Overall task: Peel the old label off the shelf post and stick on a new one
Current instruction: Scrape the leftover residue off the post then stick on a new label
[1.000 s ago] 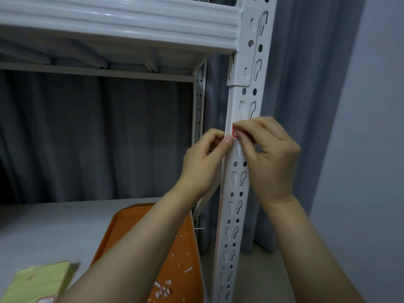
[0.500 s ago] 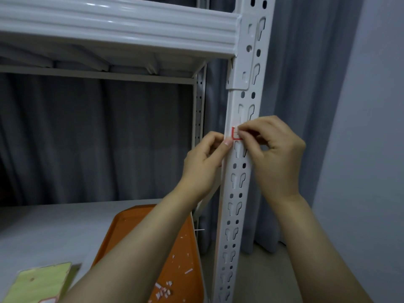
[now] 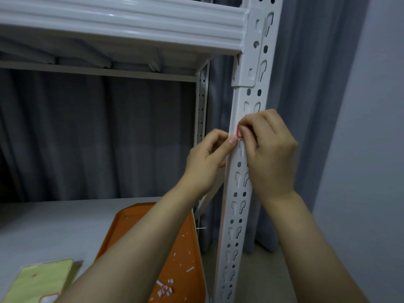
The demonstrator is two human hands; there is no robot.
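A: Head view, nearest first: low down, an orange tray (image 3: pixel 185 248) strewn with white scraps, with a green sheet (image 3: pixel 43 278) just beside it. Higher up?

B: At the shelf post (image 3: pixel 238 204), upright, long axis top to bottom. Pinching the label (image 3: pixel 239 133) there with the right hand (image 3: pixel 269 154), thumb against forefinger. Red-bordered, reaching leftward from that pinch across the post's face.

A: And with the left hand (image 3: pixel 205 162)?

B: Pressing a thumb tip on the post's left edge, just below-left of the label. Other fingers curled; no telling whether clamped round the post. Nearer of the two: the right, already on it.

A: Different from a second ago?

B: More red border showing; only a sliver then. Right hand shifted rightward, left thumb unmoved. Farthest back, a grey curtain (image 3: pixel 109 138).
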